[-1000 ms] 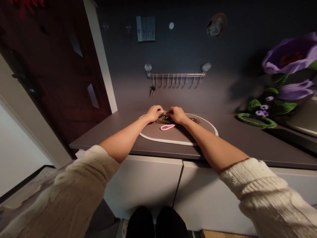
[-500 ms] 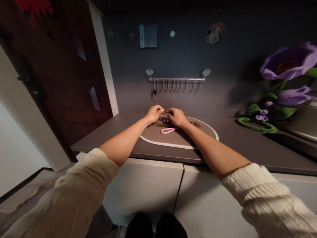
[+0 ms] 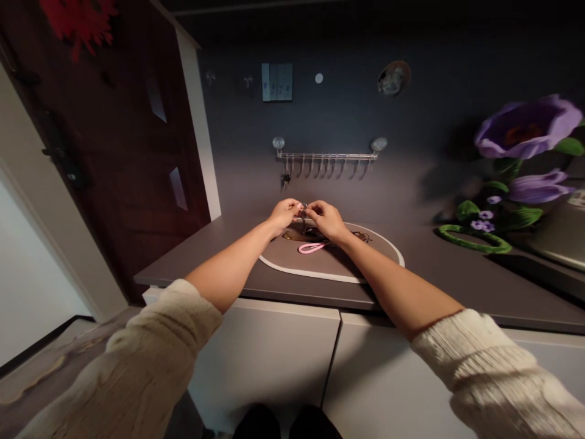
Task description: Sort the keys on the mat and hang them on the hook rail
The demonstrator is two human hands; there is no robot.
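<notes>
My left hand [image 3: 284, 217] and my right hand [image 3: 327, 219] meet above an oval mat [image 3: 338, 262] with a white rim. Both are closed, pinching a small metal key ring [image 3: 304, 207] between the fingertips. Something short and metallic, likely a key, hangs below it; its details are too small to make out. A pink strap loop [image 3: 311, 248] lies on the mat under my right hand. Behind the hands are a brown curved item [image 3: 289, 236] and dark, tangled small things [image 3: 363, 236], partly hidden by my right wrist.
On the wall, a clear hook rack [image 3: 329, 157] carries a small bunch of keys [image 3: 286, 178] at its left end. Purple artificial flowers [image 3: 525, 131] with a green ring base [image 3: 475, 241] stand to the right on the counter [image 3: 439, 274]. A dark red door [image 3: 114, 152] is at left.
The view has tilted up slightly, so everything sits lower in the picture. My fingertips have come a little closer together around the ring.
</notes>
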